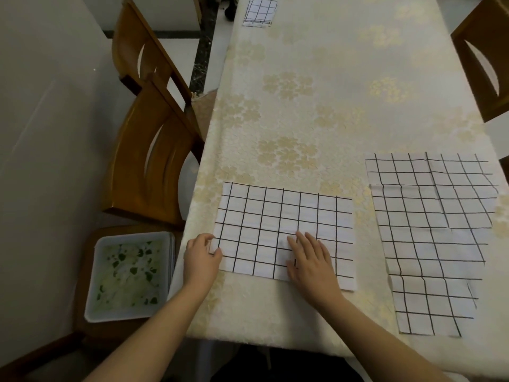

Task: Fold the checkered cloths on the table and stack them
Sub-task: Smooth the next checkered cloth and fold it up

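Checkered cloth [283, 230] lies folded flat, white with black grid lines.

Folded checkered cloth [283, 230] near edge; unfolded cloths [432, 238] overlapping beside it.

On the table [330, 106], a folded cloth [285, 232] lies lower centre, an unfolded cloth [432, 241] right of it (small folded stack [260, 11] at top).

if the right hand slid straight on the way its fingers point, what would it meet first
The right hand lies flat on the cloth, fingers pointing up-left. It would just cross more of that cloth, then bare tablecloth; the way looks free beyond.
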A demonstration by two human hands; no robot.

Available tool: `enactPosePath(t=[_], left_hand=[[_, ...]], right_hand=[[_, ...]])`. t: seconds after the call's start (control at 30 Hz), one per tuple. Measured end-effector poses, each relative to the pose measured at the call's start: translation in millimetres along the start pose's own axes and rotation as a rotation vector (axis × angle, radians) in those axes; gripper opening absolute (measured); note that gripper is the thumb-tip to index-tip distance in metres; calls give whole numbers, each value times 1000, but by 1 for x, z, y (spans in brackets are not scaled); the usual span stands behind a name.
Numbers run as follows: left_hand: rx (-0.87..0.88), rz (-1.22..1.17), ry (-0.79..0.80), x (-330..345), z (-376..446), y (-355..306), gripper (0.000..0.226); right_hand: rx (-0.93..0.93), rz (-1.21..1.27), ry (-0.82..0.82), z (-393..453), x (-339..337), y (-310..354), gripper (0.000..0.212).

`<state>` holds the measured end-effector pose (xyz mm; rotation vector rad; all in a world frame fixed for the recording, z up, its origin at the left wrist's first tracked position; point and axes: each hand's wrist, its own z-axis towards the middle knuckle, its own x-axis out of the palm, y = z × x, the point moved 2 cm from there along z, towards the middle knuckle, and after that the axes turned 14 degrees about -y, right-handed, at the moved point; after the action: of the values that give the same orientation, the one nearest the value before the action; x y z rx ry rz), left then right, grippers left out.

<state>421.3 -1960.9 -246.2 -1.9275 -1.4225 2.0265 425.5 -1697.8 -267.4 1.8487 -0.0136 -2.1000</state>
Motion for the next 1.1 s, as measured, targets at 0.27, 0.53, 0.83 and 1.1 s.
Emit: enactPosePath(t=[0.27, 0.53, 0.83, 1.1], left_hand=[[-215, 9, 112, -12, -1, 24, 37], [-219, 49, 205, -18, -4, 24, 33], [-240, -15, 304, -18, -24, 26, 16], [-274, -259, 458, -30, -37, 15, 19]], right_hand=[[-54, 10, 23, -21, 5, 34, 54], [-56, -42, 35, -34, 6, 56, 61], [-71, -62, 8, -45, 7, 81, 62], [-91, -34, -57, -47, 6, 102, 67]])
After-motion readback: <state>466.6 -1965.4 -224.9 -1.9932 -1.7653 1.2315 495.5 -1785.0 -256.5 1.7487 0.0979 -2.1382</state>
